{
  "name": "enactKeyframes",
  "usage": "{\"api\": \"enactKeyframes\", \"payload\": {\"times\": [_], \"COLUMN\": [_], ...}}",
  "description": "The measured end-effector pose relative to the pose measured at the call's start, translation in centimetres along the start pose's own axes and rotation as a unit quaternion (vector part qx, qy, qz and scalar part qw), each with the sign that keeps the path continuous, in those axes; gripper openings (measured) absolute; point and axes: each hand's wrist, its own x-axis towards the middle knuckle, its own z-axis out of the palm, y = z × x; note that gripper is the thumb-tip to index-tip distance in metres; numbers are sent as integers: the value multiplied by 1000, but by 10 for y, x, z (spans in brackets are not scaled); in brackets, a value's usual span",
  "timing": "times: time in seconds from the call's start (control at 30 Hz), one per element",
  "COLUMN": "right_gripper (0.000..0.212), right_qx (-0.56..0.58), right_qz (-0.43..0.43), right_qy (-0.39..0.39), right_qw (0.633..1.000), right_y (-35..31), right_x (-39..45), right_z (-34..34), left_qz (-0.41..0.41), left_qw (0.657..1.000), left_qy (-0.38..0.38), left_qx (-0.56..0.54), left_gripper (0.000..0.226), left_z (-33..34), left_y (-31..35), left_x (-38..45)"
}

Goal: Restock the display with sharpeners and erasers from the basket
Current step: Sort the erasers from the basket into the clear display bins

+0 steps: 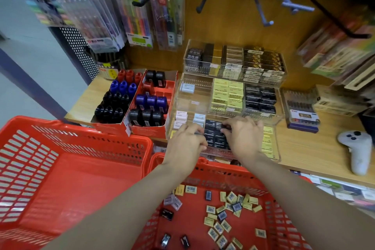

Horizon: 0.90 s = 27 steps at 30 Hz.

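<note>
Landmark: the clear acrylic display [278, 122] on the wooden counter [316, 148].

Nearest the camera, below the display, a red basket [269, 205] holds loose erasers [221, 223], mostly yellow-wrapped with barcodes up, plus a few black and white ones. Left of it sits a second red basket [67, 168], nothing visible inside.

Both forearms reach over the near basket into the display's front tier. Left hand [185, 144] is at the left edge of the black erasers [216, 135] in the middle compartment, fingers curled and pinching something thin and dark; can't tell what exactly. Right hand [244, 137] is on the same block from the right, fingers curled onto a black eraser at the top row. White erasers [181, 116] fill the compartment left of the hands, yellow erasers [267, 142] the one to the right.

Display's middle tier: one white eraser, yellow stacks, black stacks. Back tier: dark and gold boxed packs.

Left of the display, two red cardboard trays hold sharpeners [148, 103] in black, blue and red. Right of the display, a white controller [357, 152] lies on the counter. Behind the display, pen packs [138, 18] hang from hooks.
</note>
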Motion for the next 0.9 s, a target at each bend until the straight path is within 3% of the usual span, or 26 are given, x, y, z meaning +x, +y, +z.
{"api": "enactKeyframes", "payload": {"times": [0.23,0.37,0.47,0.53,0.6,0.67,0.73,0.83,0.9], "right_gripper": [23,14,12,11,17,30,42,55,61], "right_qx": [49,127,165,183,174,154,151,166,195], "right_qz": [7,-95,-176,-180,-88,15,83,139,164], "right_qy": [-4,74,97,32,-134,-306,-405,-443,-428], "right_qw": [999,985,966,966,972,939,898,870,867], "right_y": [-2,7,28,51,74,93,106,111,112], "right_x": [0,-45,-102,-140,-169,-189,-205,-222,-224], "right_z": [-3,-25,-33,-20,1,25,46,70,84], "left_qz": [-10,-4,91,228,287,182,28,-101,-135], "left_qw": [1000,998,986,960,945,947,928,901,889], "left_qy": [5,10,49,59,-35,-208,-341,-414,-433], "left_qx": [5,55,132,151,152,161,149,84,60], "left_gripper": [16,17,29,24,20,28,40,63,76], "left_z": [3,1,9,21,35,51,79,126,152], "left_y": [-2,4,10,14,17,14,2,-14,-17], "left_x": [2,-1,-19,-38,-61,-82,-101,-122,-123]}}
